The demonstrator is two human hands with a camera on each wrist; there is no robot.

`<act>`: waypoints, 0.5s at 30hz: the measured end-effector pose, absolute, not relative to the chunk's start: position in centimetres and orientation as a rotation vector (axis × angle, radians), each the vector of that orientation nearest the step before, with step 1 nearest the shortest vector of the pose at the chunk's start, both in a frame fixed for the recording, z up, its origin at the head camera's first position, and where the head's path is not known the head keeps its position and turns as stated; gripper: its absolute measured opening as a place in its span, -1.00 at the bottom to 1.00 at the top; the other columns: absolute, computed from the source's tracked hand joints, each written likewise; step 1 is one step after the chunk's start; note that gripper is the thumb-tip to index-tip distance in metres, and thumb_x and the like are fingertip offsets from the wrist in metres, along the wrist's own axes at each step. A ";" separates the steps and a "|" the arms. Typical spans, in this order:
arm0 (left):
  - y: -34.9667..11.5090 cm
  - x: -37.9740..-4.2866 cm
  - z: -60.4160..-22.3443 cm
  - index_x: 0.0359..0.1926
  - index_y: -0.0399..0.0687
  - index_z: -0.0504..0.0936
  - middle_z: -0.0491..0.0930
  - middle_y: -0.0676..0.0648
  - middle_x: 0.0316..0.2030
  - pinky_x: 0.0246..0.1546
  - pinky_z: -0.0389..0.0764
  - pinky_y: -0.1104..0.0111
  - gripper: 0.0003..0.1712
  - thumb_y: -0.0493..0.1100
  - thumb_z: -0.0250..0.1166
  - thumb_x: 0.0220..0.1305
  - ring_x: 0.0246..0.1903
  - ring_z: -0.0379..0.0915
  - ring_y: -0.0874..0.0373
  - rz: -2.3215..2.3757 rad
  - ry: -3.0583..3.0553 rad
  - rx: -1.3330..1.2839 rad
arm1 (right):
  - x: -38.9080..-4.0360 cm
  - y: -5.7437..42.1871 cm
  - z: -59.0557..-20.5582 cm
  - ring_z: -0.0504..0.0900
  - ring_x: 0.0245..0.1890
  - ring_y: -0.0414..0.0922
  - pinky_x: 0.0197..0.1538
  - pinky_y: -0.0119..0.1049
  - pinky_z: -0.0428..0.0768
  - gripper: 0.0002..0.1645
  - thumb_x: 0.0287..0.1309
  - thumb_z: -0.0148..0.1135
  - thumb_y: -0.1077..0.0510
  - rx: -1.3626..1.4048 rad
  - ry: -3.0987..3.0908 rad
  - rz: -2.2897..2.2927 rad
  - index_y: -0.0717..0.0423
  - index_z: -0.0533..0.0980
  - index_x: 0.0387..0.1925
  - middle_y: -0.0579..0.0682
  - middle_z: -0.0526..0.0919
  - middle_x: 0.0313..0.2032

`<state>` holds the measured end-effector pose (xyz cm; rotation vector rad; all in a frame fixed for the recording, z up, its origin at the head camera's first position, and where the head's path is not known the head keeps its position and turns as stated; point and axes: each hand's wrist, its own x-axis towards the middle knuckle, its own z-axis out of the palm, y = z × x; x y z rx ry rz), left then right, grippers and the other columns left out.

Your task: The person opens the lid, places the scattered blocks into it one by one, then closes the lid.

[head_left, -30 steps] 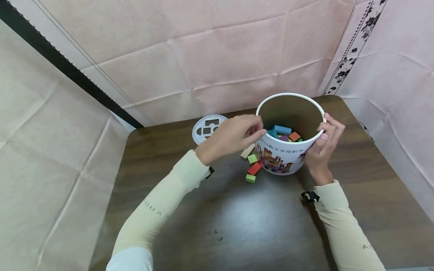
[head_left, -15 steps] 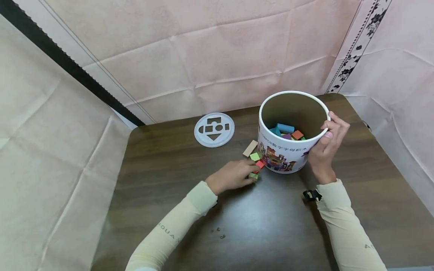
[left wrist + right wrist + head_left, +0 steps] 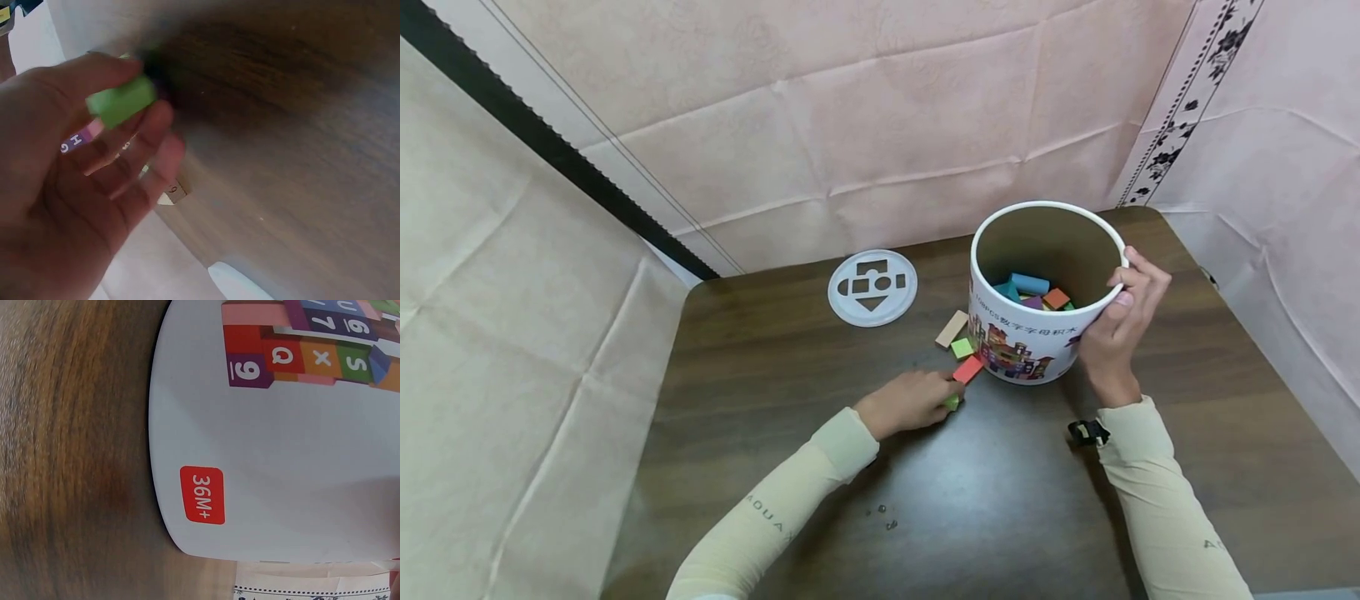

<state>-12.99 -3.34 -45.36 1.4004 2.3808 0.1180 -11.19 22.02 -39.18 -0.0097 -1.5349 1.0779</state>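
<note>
My left hand (image 3: 912, 403) pinches a light green block (image 3: 122, 102) between thumb and fingers, low over the table. Just beyond it lie a red block (image 3: 967, 369), a second light green block (image 3: 962, 348) and a plain wooden block (image 3: 952, 329), beside the bucket's base. The white printed bucket (image 3: 1026, 333) stands upright, with a blue cylinder (image 3: 1029, 284), an orange block (image 3: 1056, 298) and other blocks inside. On its right side my right hand (image 3: 1118, 333) grips the rim, fingers over the edge. In the right wrist view the bucket wall (image 3: 300, 456) fills most of the picture.
A round white lid (image 3: 872, 288) with shaped holes lies flat near the table's back edge, left of the bucket. Small bits (image 3: 891, 525) lie on the brown table (image 3: 1000, 517) toward the front. Pale cloth (image 3: 850, 125) hangs behind the table.
My left hand has come down from beside the bucket's rim to the loose blocks and pinched the nearest light green one, drawing it slightly toward me. My right hand still holds the rim.
</note>
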 end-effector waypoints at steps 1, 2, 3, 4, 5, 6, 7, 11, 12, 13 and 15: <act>-3.4 -13.0 -45.3 0.06 0.02 0.59 0.49 0.06 -0.16 -0.33 0.49 0.46 -0.70 -0.08 0.21 0.35 -0.36 0.42 0.29 0.136 2.379 1.391 | -11.2 22.0 -39.2 0.34 0.15 0.00 0.28 -0.14 0.25 -0.19 0.32 -0.21 -0.29 -0.010 -1.537 1.077 0.51 0.30 -0.38 0.16 0.42 0.03; -3.4 -13.0 -45.3 0.07 0.02 0.58 0.47 0.06 -0.16 -0.33 0.49 0.48 -0.70 -0.07 0.19 0.36 -0.35 0.41 0.30 0.148 2.381 1.387 | -11.2 22.0 -39.2 0.34 0.15 0.00 0.28 -0.14 0.25 -0.19 0.32 -0.21 -0.28 -0.010 -1.540 1.075 0.51 0.30 -0.38 0.16 0.42 0.03; -3.5 -13.0 -45.3 0.07 0.01 0.57 0.44 0.05 -0.15 -0.31 0.49 0.49 -0.70 -0.07 0.18 0.37 -0.33 0.41 0.30 0.168 2.383 1.382 | -11.2 22.0 -39.1 0.34 0.15 0.00 0.28 -0.14 0.25 -0.19 0.32 -0.22 -0.28 -0.009 -1.543 1.074 0.51 0.30 -0.37 0.16 0.42 0.03; -3.5 -12.9 -45.2 0.08 0.01 0.57 0.42 0.04 -0.13 -0.30 0.49 0.50 -0.70 -0.07 0.17 0.37 -0.31 0.41 0.30 0.186 2.386 1.381 | -11.2 22.0 -39.1 0.34 0.15 0.00 0.28 -0.14 0.25 -0.19 0.32 -0.22 -0.28 -0.009 -1.545 1.074 0.52 0.30 -0.37 0.16 0.41 0.04; -3.6 -13.0 -45.1 0.09 0.00 0.57 0.41 0.04 -0.12 -0.28 0.50 0.52 -0.69 -0.08 0.17 0.38 -0.29 0.41 0.31 0.208 2.388 1.385 | -11.2 22.0 -39.1 0.34 0.15 0.00 0.28 -0.14 0.25 -0.19 0.32 -0.22 -0.28 -0.009 -1.546 1.077 0.52 0.30 -0.37 0.16 0.41 0.04; -3.6 -13.0 -45.0 0.09 0.00 0.57 0.40 0.04 -0.11 -0.26 0.50 0.53 -0.69 -0.09 0.18 0.37 -0.28 0.40 0.31 0.230 2.393 1.390 | -11.2 22.0 -39.1 0.34 0.15 0.00 0.28 -0.14 0.25 -0.20 0.32 -0.22 -0.27 -0.009 -1.547 1.076 0.52 0.29 -0.37 0.16 0.41 0.04; -3.7 -13.0 -45.0 0.10 -0.01 0.56 0.40 0.05 -0.10 -0.22 0.50 0.54 -0.68 -0.11 0.18 0.37 -0.26 0.40 0.33 0.254 2.397 1.396 | -11.2 22.0 -39.1 0.34 0.15 0.00 0.28 -0.14 0.25 -0.20 0.32 -0.22 -0.27 -0.009 -1.546 1.077 0.52 0.29 -0.37 0.16 0.41 0.04; -3.8 -13.3 -44.5 0.15 -0.03 0.55 0.47 0.10 -0.06 -0.08 0.49 0.55 -0.65 -0.16 0.19 0.37 -0.18 0.39 0.39 0.412 2.383 1.409 | -11.1 22.0 -39.1 0.34 0.16 -0.01 0.28 -0.14 0.25 -0.19 0.32 -0.22 -0.28 -0.010 -1.551 1.082 0.52 0.29 -0.37 0.16 0.41 0.05; -3.8 -13.3 -44.3 0.17 -0.03 0.55 0.49 0.11 -0.04 -0.07 0.48 0.55 -0.63 -0.17 0.18 0.37 -0.17 0.39 0.40 0.467 2.383 1.401 | -11.1 22.0 -39.1 0.34 0.16 -0.01 0.28 -0.15 0.25 -0.18 0.32 -0.22 -0.29 -0.011 -1.555 1.082 0.52 0.29 -0.37 0.16 0.40 0.05; -3.9 -13.4 -44.0 0.19 -0.04 0.53 0.50 0.11 -0.02 -0.05 0.47 0.55 -0.61 -0.17 0.18 0.37 -0.15 0.39 0.40 0.521 2.387 1.397 | -11.1 22.0 -39.1 0.33 0.16 -0.01 0.28 -0.15 0.24 -0.18 0.32 -0.22 -0.29 -0.011 -1.558 1.084 0.52 0.29 -0.37 0.16 0.40 0.05; -4.0 -13.3 -43.3 0.26 -0.05 0.50 0.52 0.08 0.02 -0.07 0.47 0.55 -0.56 -0.16 0.18 0.38 -0.14 0.39 0.39 0.647 2.408 1.386 | -11.1 22.1 -39.2 0.33 0.17 -0.01 0.29 -0.14 0.24 -0.17 0.32 -0.22 -0.30 -0.012 -1.562 1.086 0.52 0.29 -0.37 0.16 0.40 0.05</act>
